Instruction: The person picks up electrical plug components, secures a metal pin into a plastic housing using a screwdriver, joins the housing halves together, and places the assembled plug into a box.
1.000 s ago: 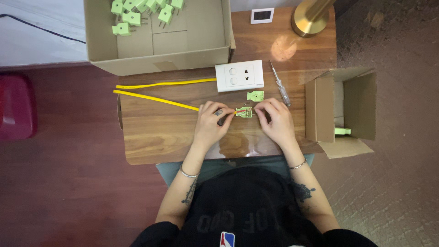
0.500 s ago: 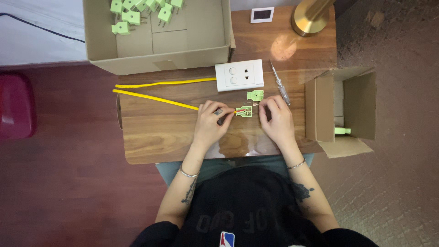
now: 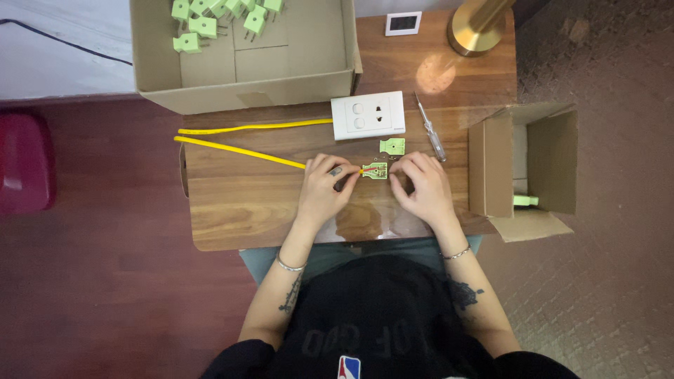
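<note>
Yellow two-core cable [image 3: 239,150] runs across the wooden table [image 3: 232,210] into the open green plug half [image 3: 376,170], pinched closed between left hand [image 3: 324,189] and right hand [image 3: 420,188], whose fingers have shifted closer since a moment ago.

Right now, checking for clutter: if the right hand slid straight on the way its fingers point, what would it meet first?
Probably the loose green plug cover just beyond the right hand, then the white socket plate; heights unclear.

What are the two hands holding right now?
Left hand: closed on the yellow cable.
Right hand: fingers pinching the green plug half.
</note>
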